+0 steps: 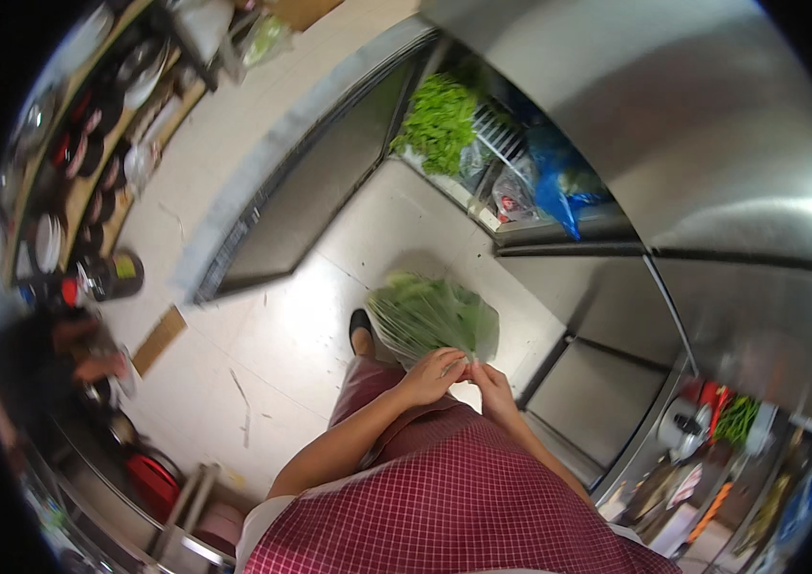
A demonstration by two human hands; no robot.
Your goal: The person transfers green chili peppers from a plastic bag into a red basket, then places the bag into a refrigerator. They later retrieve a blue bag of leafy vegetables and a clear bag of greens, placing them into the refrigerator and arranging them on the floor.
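Note:
A clear plastic bag of green leafy vegetables [435,312] hangs in front of my body, over the pale floor. My left hand [435,374] and my right hand [491,387] meet at its gathered top, and the fingers of both pinch the plastic there. The bag's neck is drawn into tight folds that fan out from my fingertips. Whether the neck is knotted is hidden by my fingers.
Ahead, a steel refrigerator's door [305,194] stands open; leafy greens [438,125] and a blue plastic bag [556,190] lie inside. Shelves of dishes [90,143] line the left. A piece of cardboard [158,341] lies on the floor. Green vegetables [736,420] sit at right.

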